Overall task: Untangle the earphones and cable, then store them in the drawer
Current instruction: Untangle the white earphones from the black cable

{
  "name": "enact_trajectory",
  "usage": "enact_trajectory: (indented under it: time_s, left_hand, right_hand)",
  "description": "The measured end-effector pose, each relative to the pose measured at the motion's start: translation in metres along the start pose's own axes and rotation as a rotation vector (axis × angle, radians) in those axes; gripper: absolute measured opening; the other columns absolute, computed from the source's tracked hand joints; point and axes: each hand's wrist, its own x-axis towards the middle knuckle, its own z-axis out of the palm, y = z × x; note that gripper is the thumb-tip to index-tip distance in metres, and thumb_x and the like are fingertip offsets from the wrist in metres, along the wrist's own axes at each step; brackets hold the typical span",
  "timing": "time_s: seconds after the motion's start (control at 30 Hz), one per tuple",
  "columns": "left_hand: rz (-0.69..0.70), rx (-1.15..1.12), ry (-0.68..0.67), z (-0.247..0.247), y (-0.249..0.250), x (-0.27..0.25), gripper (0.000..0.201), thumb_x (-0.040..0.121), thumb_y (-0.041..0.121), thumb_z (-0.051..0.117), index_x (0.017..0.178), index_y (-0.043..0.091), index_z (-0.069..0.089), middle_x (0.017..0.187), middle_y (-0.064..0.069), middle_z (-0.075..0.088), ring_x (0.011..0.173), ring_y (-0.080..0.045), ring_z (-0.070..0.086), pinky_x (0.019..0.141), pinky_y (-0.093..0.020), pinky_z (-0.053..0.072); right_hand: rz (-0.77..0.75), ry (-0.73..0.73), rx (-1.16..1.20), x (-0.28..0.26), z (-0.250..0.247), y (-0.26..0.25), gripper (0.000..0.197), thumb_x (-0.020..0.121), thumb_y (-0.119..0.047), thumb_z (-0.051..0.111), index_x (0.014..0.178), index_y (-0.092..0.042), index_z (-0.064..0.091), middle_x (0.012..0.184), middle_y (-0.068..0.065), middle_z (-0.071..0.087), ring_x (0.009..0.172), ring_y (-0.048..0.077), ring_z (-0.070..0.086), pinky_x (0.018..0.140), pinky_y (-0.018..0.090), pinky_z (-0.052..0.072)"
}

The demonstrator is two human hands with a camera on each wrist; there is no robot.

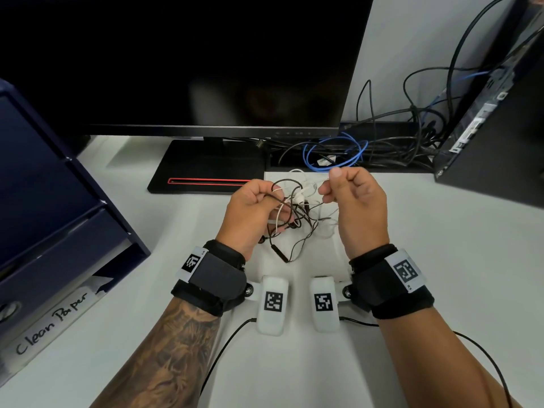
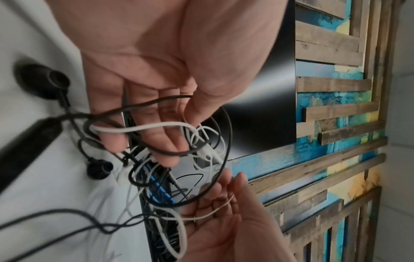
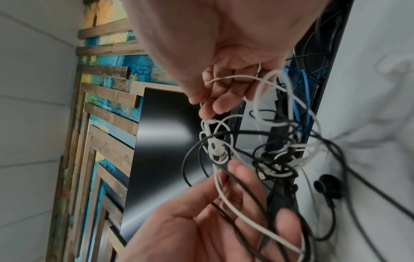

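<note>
My left hand (image 1: 253,212) grips the knot (image 1: 294,213) of black earphones (image 2: 99,169) and white cable (image 3: 226,200); right hand (image 1: 353,207), just beside, pinches a thin white strand. All of it hangs between my palms. Light, limp, snag-prone; best taken at a free plug end, I judge.

The desk (image 1: 412,260) looks smooth, matt white. The monitor (image 1: 191,60) screen is glossy black, its stand (image 1: 206,169) matt plastic. Thin cords of the tangle (image 1: 294,213) look rubbery; the wall panel (image 2: 336,113) is rough painted wood.
</note>
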Motion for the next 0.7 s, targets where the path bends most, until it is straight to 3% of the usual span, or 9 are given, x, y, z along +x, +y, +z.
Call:
enact_trajectory:
  time_s: [0.17,0.3,0.4,0.5,0.63,0.7]
  left_hand:
    - [-0.035,-0.009,-0.085,0.0021,0.0042,-0.0027,0.014,0.103,0.009,0.046,0.100,0.016,0.058,0.084,-0.009,0.077,0.070,-0.024,0.074,0.064,-0.034,0.056]
    - [-0.004,-0.036,-0.110,0.0016,0.0038,-0.0035,0.017,0.101,0.008,0.050,0.102,0.017,0.065,0.089,-0.006,0.076,0.078,-0.023,0.072,0.075,-0.043,0.057]
    - [0.014,-0.070,-0.052,0.0022,0.0031,-0.0035,0.013,0.101,0.009,0.053,0.101,0.014,0.064,0.087,-0.006,0.073,0.075,-0.021,0.070,0.073,-0.042,0.055]
    - [0.043,-0.104,-0.009,0.0007,0.0031,-0.0020,0.011,0.100,0.010,0.054,0.101,0.013,0.064,0.086,-0.007,0.070,0.074,-0.019,0.069,0.073,-0.043,0.056]
    - [0.070,-0.124,0.043,-0.0010,0.0018,0.0005,0.012,0.100,0.010,0.055,0.097,0.015,0.065,0.081,-0.003,0.071,0.074,-0.016,0.070,0.070,-0.041,0.058]
    - [0.070,-0.140,0.041,-0.0005,0.0009,0.0008,0.012,0.101,0.010,0.054,0.098,0.014,0.065,0.079,-0.001,0.071,0.073,-0.016,0.070,0.069,-0.041,0.058]
  right_hand:
    - [0.012,-0.037,0.045,-0.0014,0.0011,0.0001,0.010,0.100,-0.017,0.063,0.091,-0.014,0.061,0.081,0.000,0.075,0.071,0.009,0.063,0.073,0.023,0.052]
    - [0.044,-0.086,0.039,-0.0009,-0.0003,0.0018,0.016,0.095,-0.006,0.064,0.093,-0.020,0.058,0.085,0.006,0.074,0.064,0.006,0.059,0.065,0.021,0.046]
    - [0.060,-0.105,-0.039,-0.0003,0.0000,0.0046,0.018,0.094,-0.004,0.062,0.092,-0.022,0.065,0.081,-0.002,0.070,0.066,0.000,0.057,0.068,0.019,0.043]
    - [0.035,-0.125,-0.096,0.0001,-0.0008,0.0062,0.008,0.093,-0.016,0.071,0.091,-0.024,0.073,0.073,-0.011,0.065,0.069,0.004,0.055,0.069,0.019,0.048]
    - [-0.004,-0.095,-0.101,-0.0001,0.0000,0.0041,0.010,0.092,-0.018,0.073,0.084,-0.024,0.073,0.066,-0.022,0.062,0.067,0.001,0.053,0.072,0.016,0.047]
    - [-0.009,-0.092,-0.094,-0.0007,0.0014,0.0038,0.010,0.093,-0.017,0.073,0.084,-0.023,0.072,0.070,-0.022,0.065,0.069,0.000,0.055,0.074,0.017,0.048]
